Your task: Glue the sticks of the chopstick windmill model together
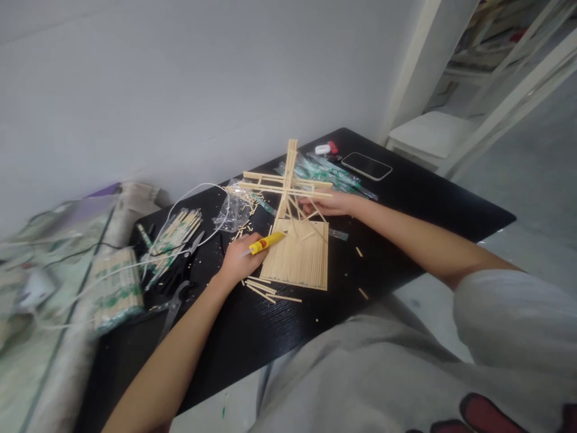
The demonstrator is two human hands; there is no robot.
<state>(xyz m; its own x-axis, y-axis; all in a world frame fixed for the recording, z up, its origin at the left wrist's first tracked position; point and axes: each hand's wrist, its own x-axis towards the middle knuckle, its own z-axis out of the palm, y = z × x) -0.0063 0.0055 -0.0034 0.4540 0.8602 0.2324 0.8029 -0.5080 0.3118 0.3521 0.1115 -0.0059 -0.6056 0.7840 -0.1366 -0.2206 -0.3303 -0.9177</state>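
My left hand [240, 260] is closed around a slim yellow tube [267, 242] that looks like glue, one end of it reaching over the stick panel. At the table's middle stands a model made of pale wooden sticks [288, 174], with a tall post, crossing double bars and slanted struts. Its base is a flat panel of sticks laid side by side [300, 258]. My right hand [331, 203] is at the model's right side, fingers curled at the struts below the crossbars; the sticks partly cover the fingertips.
Loose sticks [265, 290] and short offcuts lie around the panel on the black table [252, 331]. Scissors [195, 243], pliers-like cutters [174, 307], bundled sticks [118, 282] and a white cable are on the left. Green-printed wrappers [331, 168] and a phone [367, 166] lie at the back right.
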